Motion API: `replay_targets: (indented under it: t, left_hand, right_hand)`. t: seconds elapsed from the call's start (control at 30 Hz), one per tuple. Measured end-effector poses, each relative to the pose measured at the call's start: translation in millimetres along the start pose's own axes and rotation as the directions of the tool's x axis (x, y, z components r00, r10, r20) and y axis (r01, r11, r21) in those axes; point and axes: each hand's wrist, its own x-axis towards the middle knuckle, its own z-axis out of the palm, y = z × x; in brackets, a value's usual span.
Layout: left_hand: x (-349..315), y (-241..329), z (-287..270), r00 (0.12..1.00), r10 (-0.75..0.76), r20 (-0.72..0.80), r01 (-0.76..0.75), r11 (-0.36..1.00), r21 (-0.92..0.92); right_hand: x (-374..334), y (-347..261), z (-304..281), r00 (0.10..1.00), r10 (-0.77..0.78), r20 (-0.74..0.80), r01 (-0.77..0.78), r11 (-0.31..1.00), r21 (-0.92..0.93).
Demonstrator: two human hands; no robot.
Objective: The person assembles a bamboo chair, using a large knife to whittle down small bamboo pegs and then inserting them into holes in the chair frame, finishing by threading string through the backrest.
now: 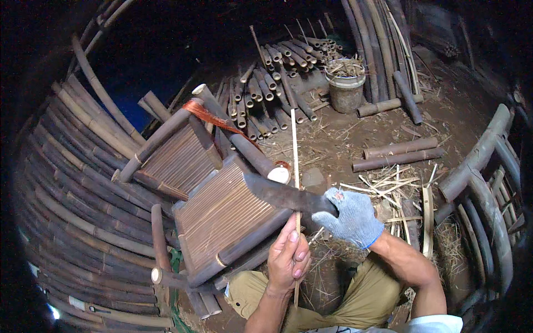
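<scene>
My left hand is bare and closed round a thin, pale bamboo strip, which stands nearly upright in the view and sticks out below the fist. In a grey knitted glove, my right hand grips a machete with a broad dark blade. The blade points left and crosses the strip just above my left fingers; whether its edge is cutting into the strip I cannot tell. Behind the blade's tip is the slatted seat of a bamboo chair. My right fingers hide the machete's handle.
Bamboo poles line the left side, close to the chair. Cut bamboo tubes are stacked at the back beside a bucket of scraps. Split strips litter the ground right of my glove. A bamboo frame stands at the far right.
</scene>
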Motion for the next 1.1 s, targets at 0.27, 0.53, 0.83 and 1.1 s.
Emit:
replay_targets:
  t: [0.27, 0.53, 0.83, 1.1]
  left_hand:
    - [-22.4, -21.3, 6.1, 0.994, -0.098, -0.044, 0.1, 0.993, 0.061]
    - [-84.2, -49.4, -14.6, 0.943, -0.271, -0.196, 0.309, 0.928, 0.208]
    - [15.7, -9.9, -17.7, 0.993, -0.104, -0.062, 0.087, 0.967, -0.241]
    - [-4.4, -27.6, -9.9, 0.993, -0.099, -0.059, 0.102, 0.994, 0.049]
  right_hand:
    - [6.3, 32.4, -14.0, 0.995, 0.083, -0.063, -0.084, 0.996, -0.013]
    - [36.8, 118.3, -26.8, 0.907, 0.097, -0.41, -0.132, 0.99, -0.057]
    - [-8.0, 10.8, -7.8, 0.956, -0.033, 0.291, 0.037, 0.999, -0.01]
    - [-0.5, 29.2, 2.3, 0.992, 0.119, 0.05, -0.121, 0.992, 0.033]
